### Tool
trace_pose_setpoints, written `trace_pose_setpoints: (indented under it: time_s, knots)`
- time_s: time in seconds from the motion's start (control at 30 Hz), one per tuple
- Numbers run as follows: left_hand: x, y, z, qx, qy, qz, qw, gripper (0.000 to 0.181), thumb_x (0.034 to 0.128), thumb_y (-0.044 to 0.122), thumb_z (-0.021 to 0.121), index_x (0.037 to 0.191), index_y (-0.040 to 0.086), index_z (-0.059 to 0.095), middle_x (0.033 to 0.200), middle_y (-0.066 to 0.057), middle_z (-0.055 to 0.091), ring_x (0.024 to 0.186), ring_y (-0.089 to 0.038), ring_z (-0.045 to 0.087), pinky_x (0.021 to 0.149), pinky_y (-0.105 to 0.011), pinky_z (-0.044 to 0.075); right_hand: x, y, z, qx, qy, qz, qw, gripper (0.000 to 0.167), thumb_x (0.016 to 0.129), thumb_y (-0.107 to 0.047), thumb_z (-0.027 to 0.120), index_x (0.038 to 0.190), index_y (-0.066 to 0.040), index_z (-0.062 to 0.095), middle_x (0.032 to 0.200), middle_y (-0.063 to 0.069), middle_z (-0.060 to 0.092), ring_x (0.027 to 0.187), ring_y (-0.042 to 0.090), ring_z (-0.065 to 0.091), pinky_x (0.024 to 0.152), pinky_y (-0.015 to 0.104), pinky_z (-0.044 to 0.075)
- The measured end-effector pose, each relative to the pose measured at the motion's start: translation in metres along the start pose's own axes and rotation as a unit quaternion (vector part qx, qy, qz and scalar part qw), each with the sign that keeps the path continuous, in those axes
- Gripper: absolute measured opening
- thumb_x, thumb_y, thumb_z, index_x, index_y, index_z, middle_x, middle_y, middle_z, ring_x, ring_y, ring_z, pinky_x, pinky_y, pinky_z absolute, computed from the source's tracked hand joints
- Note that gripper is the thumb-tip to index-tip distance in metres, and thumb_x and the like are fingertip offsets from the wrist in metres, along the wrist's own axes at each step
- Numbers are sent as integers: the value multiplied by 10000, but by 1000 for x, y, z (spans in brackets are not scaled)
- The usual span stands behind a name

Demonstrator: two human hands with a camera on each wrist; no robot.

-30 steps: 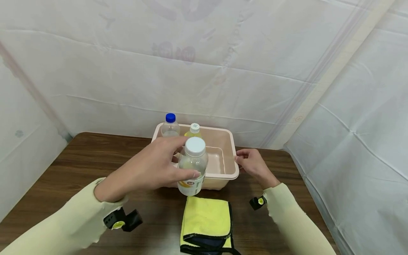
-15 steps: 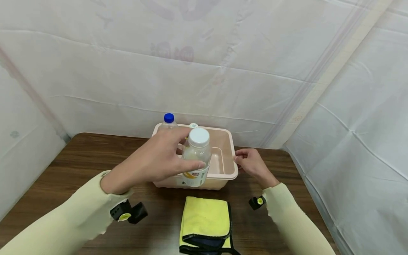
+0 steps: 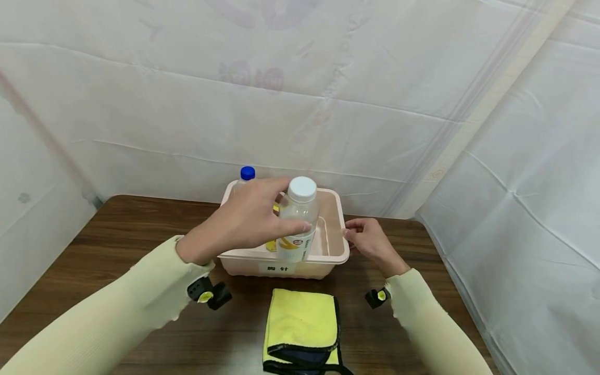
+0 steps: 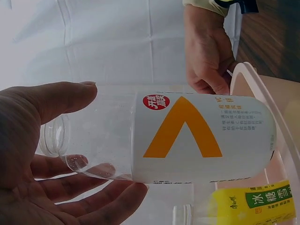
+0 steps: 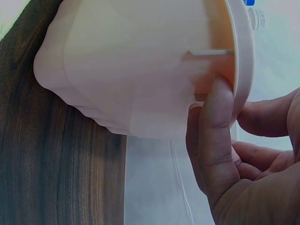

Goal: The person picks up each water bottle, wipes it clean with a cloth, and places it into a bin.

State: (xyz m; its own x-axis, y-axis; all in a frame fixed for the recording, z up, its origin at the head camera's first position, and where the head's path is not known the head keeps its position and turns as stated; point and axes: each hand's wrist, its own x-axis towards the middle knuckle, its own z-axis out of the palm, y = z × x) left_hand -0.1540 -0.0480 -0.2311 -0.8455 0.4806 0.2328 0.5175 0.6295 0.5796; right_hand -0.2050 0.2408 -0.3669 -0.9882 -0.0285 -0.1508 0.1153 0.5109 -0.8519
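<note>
My left hand (image 3: 248,216) holds a clear plastic bottle (image 3: 300,208) with a white cap and a white-and-orange label. It is upright, and its base is over the near rim of a pale pink plastic bin (image 3: 309,269). In the left wrist view, thumb and fingers lie around the upper part of the bottle (image 4: 201,136). Inside the bin are a yellow-labelled bottle (image 4: 253,206) and a blue-capped clear bottle (image 3: 247,174), both partly hidden by my left hand. My right hand (image 3: 372,242) pinches the bin's right rim (image 5: 243,61), thumb on one side, fingers beneath.
A folded yellow cloth (image 3: 304,317) with black edging lies on the dark wooden table (image 3: 154,229) in front of the bin. White sheeting (image 3: 300,120) hangs close behind the bin and at the right side. A small label (image 3: 277,269) marks the bin's front.
My left hand has carried the white-capped bottle up, away from me and slightly right, over the bin, uncovering the bin's front label. My right hand stays on the rim.
</note>
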Motion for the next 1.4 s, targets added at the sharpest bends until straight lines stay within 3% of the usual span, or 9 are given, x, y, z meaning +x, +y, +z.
trace_pose_setpoints:
  time_s: [0.17,0.43,0.73,0.97,1.13,1.27,1.4]
  knots:
    - [8,-1,4,60,14,-75,10000,574,841,450,852,1311,192,646,1170,-5,752,1036,-223,740,776,-403,641,-1,1,0,45,-27,23,10000,346,1041,-102,575,1303,117,629,1169,331,690,1009,454,734,795,509,655]
    - [19,-6,10,-113,-49,-150,9998,530,855,427,851,1279,187,641,1169,0,745,1038,-229,738,806,-421,637,-2,-1,2,11,-21,16,10000,359,1046,-111,579,1322,115,620,1223,341,672,1022,435,736,760,462,663]
    - [29,-11,16,-305,-215,-137,9992,598,878,388,841,1370,147,600,1261,-43,715,1126,-264,720,889,-463,629,-3,-2,4,86,-11,84,9999,359,1048,-115,582,1321,115,621,1204,339,672,1004,441,734,789,504,656]
    - [35,-15,22,-516,-289,-306,9978,591,885,371,836,1373,149,588,1268,-40,704,1131,-248,708,937,-472,615,-4,0,6,97,13,95,9999,344,1047,-120,588,1307,100,636,1177,317,688,954,395,745,764,481,660]
    - [42,-19,32,-662,-437,-285,9964,713,908,311,813,1506,152,459,1346,-75,670,1178,-289,693,964,-514,606,-4,2,5,96,36,113,9999,337,1048,-121,591,1305,92,639,1184,307,690,934,350,745,758,469,661]
    - [46,-24,42,-598,-514,-207,9967,882,913,289,810,1624,231,292,1373,-95,661,1170,-301,693,958,-526,606,-5,2,6,58,55,114,9999,334,1047,-132,596,1301,79,646,1159,283,702,890,294,746,716,411,661]
    - [48,-29,51,-404,-635,-170,9970,869,925,298,794,1629,268,286,1353,-101,679,1117,-292,714,931,-510,616,-5,2,9,22,107,123,9999,326,1048,-135,598,1294,71,655,1124,256,712,828,245,739,749,458,661]
